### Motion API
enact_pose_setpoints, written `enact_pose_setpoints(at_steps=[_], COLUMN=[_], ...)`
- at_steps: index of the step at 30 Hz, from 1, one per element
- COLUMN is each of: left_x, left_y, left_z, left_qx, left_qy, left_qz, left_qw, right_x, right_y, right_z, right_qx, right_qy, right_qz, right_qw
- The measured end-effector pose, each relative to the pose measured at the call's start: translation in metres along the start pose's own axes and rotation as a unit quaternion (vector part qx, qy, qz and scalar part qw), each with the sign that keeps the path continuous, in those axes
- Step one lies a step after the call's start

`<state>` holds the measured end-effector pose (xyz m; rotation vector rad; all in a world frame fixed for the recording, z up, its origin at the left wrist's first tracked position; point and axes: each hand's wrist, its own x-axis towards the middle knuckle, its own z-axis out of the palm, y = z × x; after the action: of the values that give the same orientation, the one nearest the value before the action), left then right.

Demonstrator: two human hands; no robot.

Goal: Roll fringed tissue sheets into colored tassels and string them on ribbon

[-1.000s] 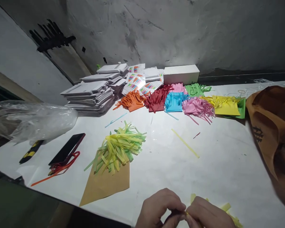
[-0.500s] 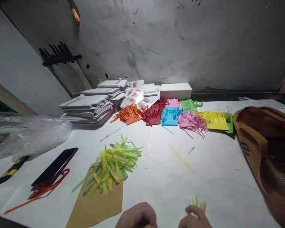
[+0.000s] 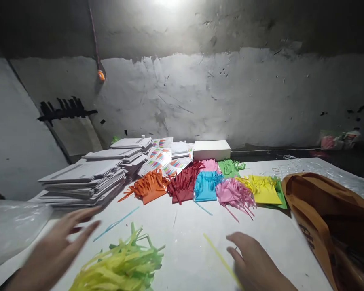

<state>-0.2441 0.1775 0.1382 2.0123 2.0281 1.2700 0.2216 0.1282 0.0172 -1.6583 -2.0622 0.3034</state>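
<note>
My left hand [image 3: 59, 244], blurred by motion, reaches forward with thumb and fingers apart and nothing in it. It is close to a stack of flat white packets [image 3: 81, 176]. A pile of yellow and green paper fringe [image 3: 121, 262] lies to its right, cut off by the lower edge. My right hand [image 3: 255, 258] is over the table at the right, thumb and forefinger parted, beside a loose yellow paper strip [image 3: 220, 258]. Beyond it lie fringed paper pieces: orange [image 3: 153, 188], dark red [image 3: 183, 186], blue [image 3: 206, 188], pink [image 3: 235, 194], yellow [image 3: 265, 192] and green [image 3: 230, 167].
Printed cards [image 3: 159, 157] and a white box [image 3: 211, 150] stand along the back near the wall. A brown bag [image 3: 303, 210] gapes open at the right. Clear plastic wrap [image 3: 15, 226] lies at the left, and a thin blue strip [image 3: 117, 223] in front of the stack.
The view has tilted up. My left hand has moved left and forward, and my right hand has moved forward. The small pale yellow fringe at my right hand no longer shows.
</note>
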Motion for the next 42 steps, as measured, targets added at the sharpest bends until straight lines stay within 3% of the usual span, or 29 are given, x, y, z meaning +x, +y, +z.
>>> enact_pose_setpoints(at_steps=[2,4,6,8,11,13,15,20,27,33,39,42], left_x=[0.0,-0.003,-0.002,0.003,0.013,0.017,0.016,0.012,0.029,0.045,0.049,0.049], left_y=[0.047,0.093,0.125,0.143,0.152,0.156,0.162,0.18,0.181,0.186,0.193,0.196], left_z=[0.051,0.113,0.177,0.237,0.308,0.341,0.362,0.38,0.379,0.383,0.383,0.38], left_qx=[-0.05,-0.086,-0.089,-0.085,-0.081,-0.086,-0.095,-0.111,-0.09,-0.102,-0.108,-0.102], left_qy=[-0.119,-0.239,-0.324,-0.355,-0.388,-0.391,-0.377,-0.35,-0.409,-0.473,-0.507,-0.515], left_qz=[0.059,0.132,0.153,0.144,0.111,0.097,0.101,0.172,0.233,0.217,0.188,0.18], left_qw=[0.99,0.958,0.929,0.92,0.911,0.911,0.916,0.914,0.878,0.848,0.834,0.832], right_x=[0.055,0.109,0.152,0.18,0.194,0.192,0.185,0.17,0.156,0.155,0.164,0.167], right_y=[0.003,0.008,0.017,0.03,0.054,0.071,0.085,0.106,0.119,0.123,0.116,0.112], right_z=[0.003,0.012,0.025,0.037,0.049,0.051,0.051,0.058,0.073,0.081,0.081,0.076], right_qx=[-0.01,-0.027,-0.039,-0.039,-0.02,0.005,0.039,0.13,0.262,0.431,0.597,0.643], right_qy=[0.013,0.026,0.036,0.036,0.038,0.052,0.075,0.155,0.269,0.308,0.313,0.314], right_qz=[0.034,0.081,0.127,0.156,0.177,0.175,0.164,0.135,0.131,0.161,0.177,0.182], right_qw=[0.999,0.996,0.991,0.986,0.983,0.983,0.983,0.97,0.917,0.833,0.717,0.674])
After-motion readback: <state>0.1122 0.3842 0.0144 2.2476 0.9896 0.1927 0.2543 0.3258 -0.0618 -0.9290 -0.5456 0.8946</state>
